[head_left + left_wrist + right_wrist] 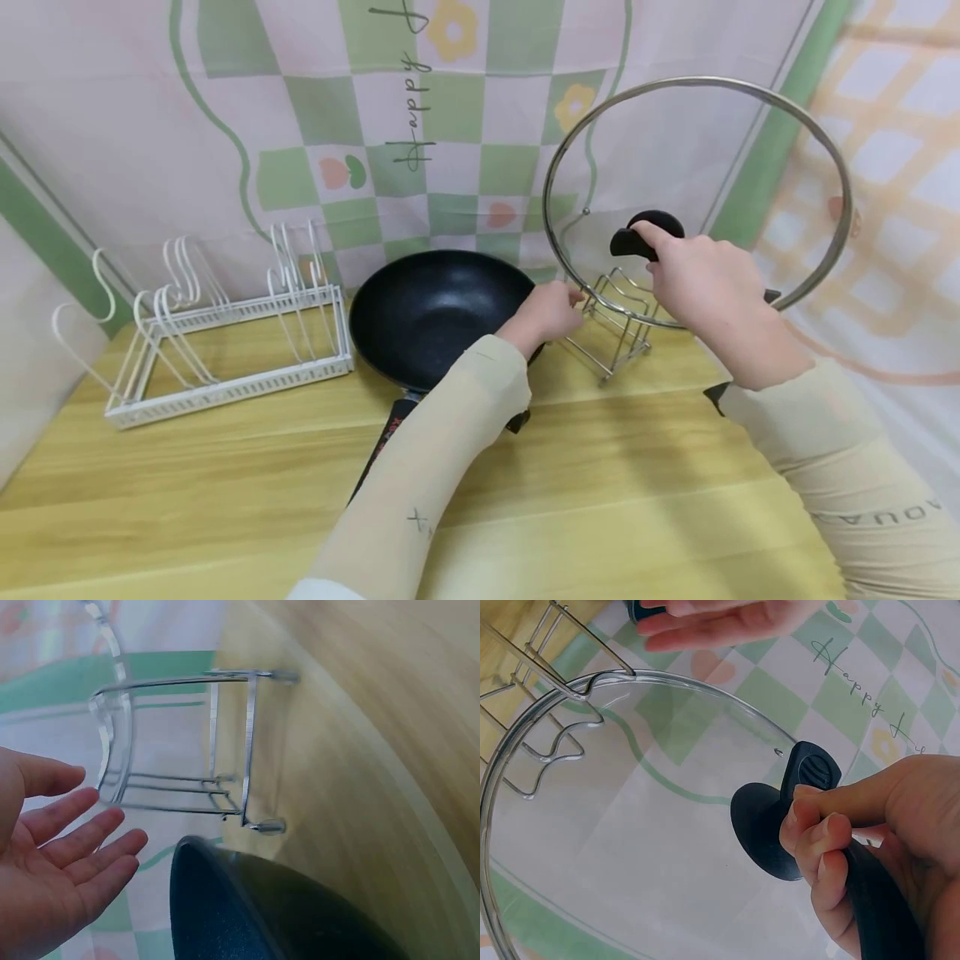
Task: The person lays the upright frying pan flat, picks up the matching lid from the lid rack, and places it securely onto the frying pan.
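My right hand (708, 279) grips the black handle (765, 829) of a large round glass lid (720, 158), which is held upright with a metal rim. The lid's lower rim stands at the top of a small silver wire rack (251, 750); whether it rests on the wires I cannot tell. Beside that rack is my left hand (551, 312), its fingers loosely spread near the rack's upper wires, holding nothing. Next to the rack a black frying pan (442, 308) sits on the table, its right side partly behind my left hand and sleeve.
A white rack (232, 392) with curved wire dividers stands at the left on the wooden table (225, 500). The pan's black handle (386, 433) points toward me, partly behind my left sleeve. A patterned cloth (315, 108) hangs behind everything.
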Demonstrator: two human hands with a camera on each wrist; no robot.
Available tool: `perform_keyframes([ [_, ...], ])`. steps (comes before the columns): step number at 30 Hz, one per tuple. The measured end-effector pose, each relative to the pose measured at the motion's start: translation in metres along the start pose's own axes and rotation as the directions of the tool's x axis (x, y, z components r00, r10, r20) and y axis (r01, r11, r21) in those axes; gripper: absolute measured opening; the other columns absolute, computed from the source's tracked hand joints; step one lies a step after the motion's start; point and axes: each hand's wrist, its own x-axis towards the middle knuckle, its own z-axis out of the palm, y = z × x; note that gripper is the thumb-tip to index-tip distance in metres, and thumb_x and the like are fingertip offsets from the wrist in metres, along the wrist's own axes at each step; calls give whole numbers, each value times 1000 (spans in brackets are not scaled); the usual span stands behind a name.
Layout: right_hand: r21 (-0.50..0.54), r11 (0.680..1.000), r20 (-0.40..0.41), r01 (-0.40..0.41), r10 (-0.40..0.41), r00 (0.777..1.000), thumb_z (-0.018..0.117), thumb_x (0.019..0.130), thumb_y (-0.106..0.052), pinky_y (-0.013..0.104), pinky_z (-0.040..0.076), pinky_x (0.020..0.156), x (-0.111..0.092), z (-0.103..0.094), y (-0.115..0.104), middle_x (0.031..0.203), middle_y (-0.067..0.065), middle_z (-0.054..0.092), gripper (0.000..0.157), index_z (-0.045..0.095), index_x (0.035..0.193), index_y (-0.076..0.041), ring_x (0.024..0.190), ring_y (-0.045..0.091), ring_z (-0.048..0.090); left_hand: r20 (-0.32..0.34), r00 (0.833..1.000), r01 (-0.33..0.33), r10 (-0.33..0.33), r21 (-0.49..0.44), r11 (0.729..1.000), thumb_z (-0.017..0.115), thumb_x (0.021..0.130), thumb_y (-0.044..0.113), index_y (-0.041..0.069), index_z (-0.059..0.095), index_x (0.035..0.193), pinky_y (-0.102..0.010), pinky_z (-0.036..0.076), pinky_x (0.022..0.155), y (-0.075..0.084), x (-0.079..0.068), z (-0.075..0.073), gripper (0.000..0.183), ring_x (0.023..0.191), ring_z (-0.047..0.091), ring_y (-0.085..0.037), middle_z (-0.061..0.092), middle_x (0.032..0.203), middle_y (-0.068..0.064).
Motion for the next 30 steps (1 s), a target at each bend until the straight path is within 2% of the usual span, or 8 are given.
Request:
perform_keyframes([
  [1,1,1000,4,-1,1,1000,48,107,-21,40,38,42,0,0,0,64,16,53,54,33,158,-20,54,35,51,-1,1000,3,-3,-30,1000,54,99,8,10,60,143,-24,45,70,-1,0,-2,44,85,56,-16,61,141,-9],
  [4,2,1000,15,-2,2,1000,48,107,-21,39,37,42,0,-1,1,63,15,53,55,31,160,-20,54,35,51,-27,1000,-4,2,-56,998,53,100,7,10,62,141,-23,44,72,-5,0,-9,43,88,58,-15,63,138,-9],
  [6,3,1000,10,6,-6,1000,48,107,-21,39,37,42,-1,-2,1,63,14,53,55,32,160,-19,54,34,50,-39,999,-7,5,-68,998,53,100,7,10,63,140,-24,48,79,-7,-1,-14,41,99,62,-18,64,136,-9],
  [8,2,1000,1,14,-14,1000,48,107,-20,39,36,42,-2,-3,2,62,14,52,55,32,159,-19,53,33,49,-59,998,-16,13,-65,998,55,102,10,10,64,139,-25,48,92,-9,-3,-18,38,119,60,-19,65,134,-9],
  [11,1,1000,-21,27,-27,999,48,107,-20,38,36,42,-4,-5,2,60,13,52,54,33,159,-18,53,33,49,-74,997,-11,3,-107,994,56,104,12,8,64,139,-32,47,102,-12,-6,-25,36,126,58,-24,66,133,-9],
  [17,0,1000,-26,16,-16,1000,46,108,-22,40,36,42,-5,-11,3,62,14,53,56,30,161,-22,54,34,48,-100,995,7,-26,-186,982,58,104,15,8,64,138,-33,47,104,-15,-10,-36,35,127,58,-22,65,135,-8],
  [22,-7,1000,-9,5,-5,1000,45,108,-23,42,38,43,-2,-15,3,66,17,55,56,30,161,-23,56,37,51,-131,991,15,-40,-189,982,59,105,16,10,64,138,-33,47,104,-19,-11,-43,35,129,57,-22,65,136,-8],
  [30,-4,1000,-34,0,0,999,45,108,-23,42,37,42,-2,-21,1,67,19,56,57,29,162,-25,56,38,51,-204,979,-26,-20,-220,975,58,105,17,10,64,138,-33,47,102,-27,-14,-53,34,124,59,-21,66,133,-8],
])
